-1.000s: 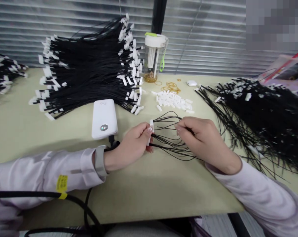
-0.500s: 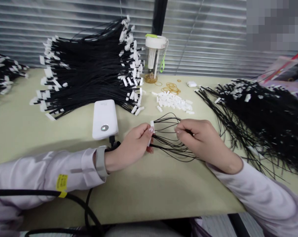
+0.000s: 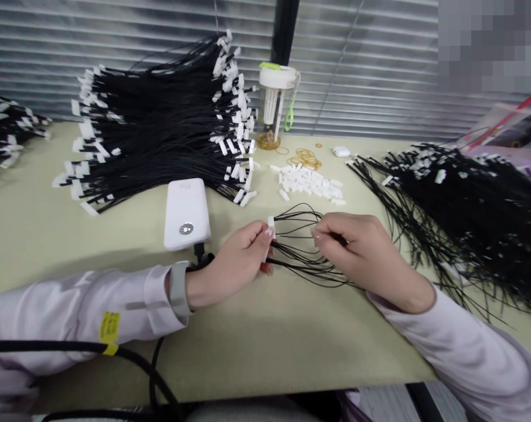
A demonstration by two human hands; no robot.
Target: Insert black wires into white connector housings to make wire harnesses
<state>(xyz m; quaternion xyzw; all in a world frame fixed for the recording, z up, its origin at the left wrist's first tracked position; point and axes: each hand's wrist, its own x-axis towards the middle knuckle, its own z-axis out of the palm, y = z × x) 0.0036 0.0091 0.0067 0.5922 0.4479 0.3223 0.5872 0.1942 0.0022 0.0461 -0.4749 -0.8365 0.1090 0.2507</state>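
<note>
My left hand (image 3: pixel 241 252) pinches a white plastic connector (image 3: pixel 271 222) between thumb and fingers, near the middle of the table. Thin black wires (image 3: pixel 298 256) run from the connector to the right and bow apart. Across from it, my right hand (image 3: pixel 357 249) is closed around those wires, thumb and forefinger pressed together. The wire ends inside the right fist are hidden. Just beyond both hands lies a heap of loose white connectors (image 3: pixel 309 181).
Behind on the left is a large bundle of black cables (image 3: pixel 160 117) with white ends. A white power bank (image 3: pixel 186 214) sits beside my left wrist. A tea bottle (image 3: pixel 274 105), rubber bands (image 3: pixel 306 158) and a small white case (image 3: pixel 341 151) stand behind. More black wires (image 3: pixel 480 205) cover the right side.
</note>
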